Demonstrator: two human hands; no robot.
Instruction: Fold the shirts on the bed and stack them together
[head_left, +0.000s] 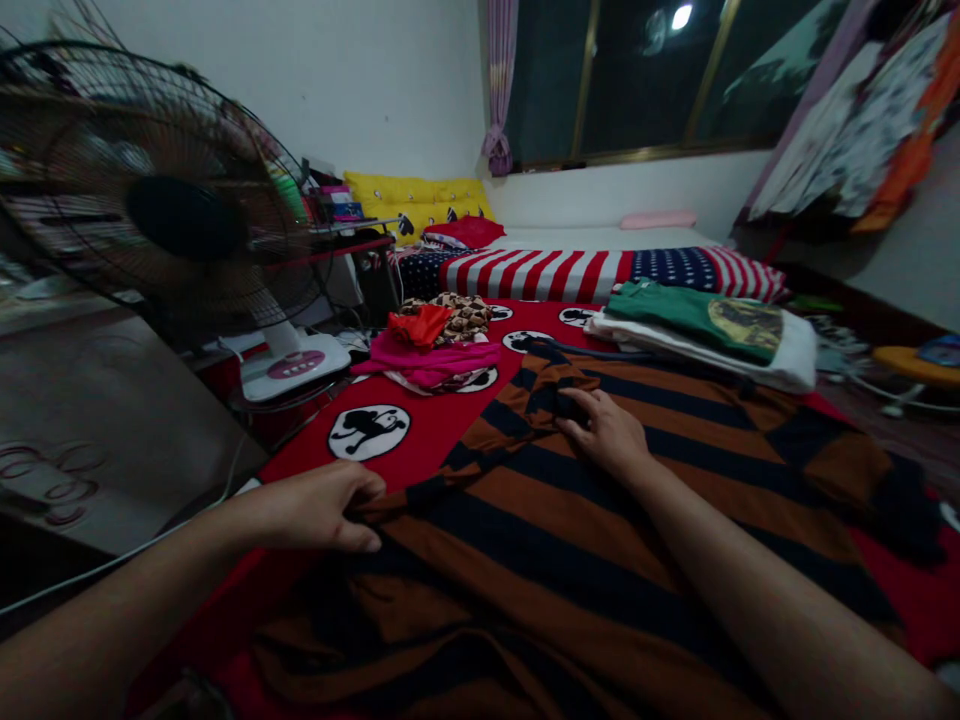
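Observation:
A brown and navy striped long-sleeved shirt lies spread over a red bedspread printed with monkey figures in white circles. At the shirt's left edge, my left hand pinches a bit of the cloth between thumb and fingers. Farther up, my right hand grips a bunched part of the shirt near its sleeve, with the fingertips partly sunk in the folds. The near part of the shirt is rumpled, and a sleeve stretches out at the far right.
Beyond the shirt sit folded clothes with a green shirt on top. A pile of pink cloth lies at the back left. A fan stands on the left. Behind is a bed with a flag-patterned cover; a stool is at right.

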